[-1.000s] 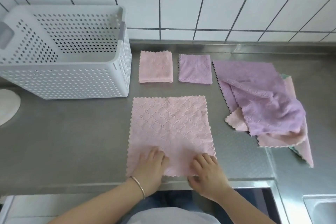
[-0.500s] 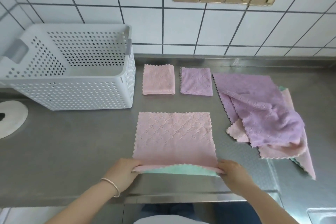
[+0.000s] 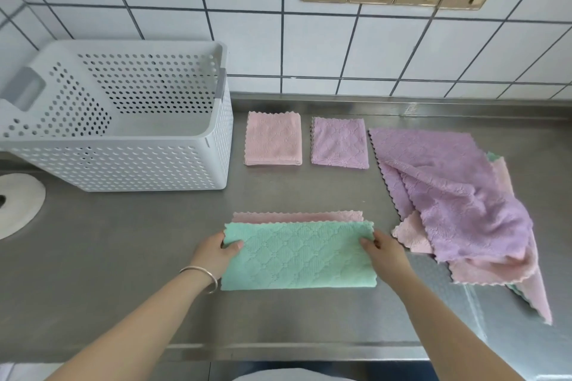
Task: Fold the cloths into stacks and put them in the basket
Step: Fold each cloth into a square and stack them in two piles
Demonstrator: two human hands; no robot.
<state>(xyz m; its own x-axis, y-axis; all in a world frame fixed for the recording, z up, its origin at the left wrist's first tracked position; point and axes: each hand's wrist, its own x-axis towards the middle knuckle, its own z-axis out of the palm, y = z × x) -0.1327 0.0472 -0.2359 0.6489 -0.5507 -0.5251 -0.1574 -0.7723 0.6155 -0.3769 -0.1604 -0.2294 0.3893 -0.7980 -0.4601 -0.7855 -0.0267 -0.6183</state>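
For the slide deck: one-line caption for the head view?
Both hands, left and right, pinch the half-folded cloth on the counter; the basket holds no cloths.

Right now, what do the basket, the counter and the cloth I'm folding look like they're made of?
Basket: pale matte plastic, likely moulded; its walls are perforated.
Counter: probably stainless steel; grey, brushed, softly reflective.
Cloth: looks like soft microfibre; quilted diamond texture, scalloped edges, green over pink.
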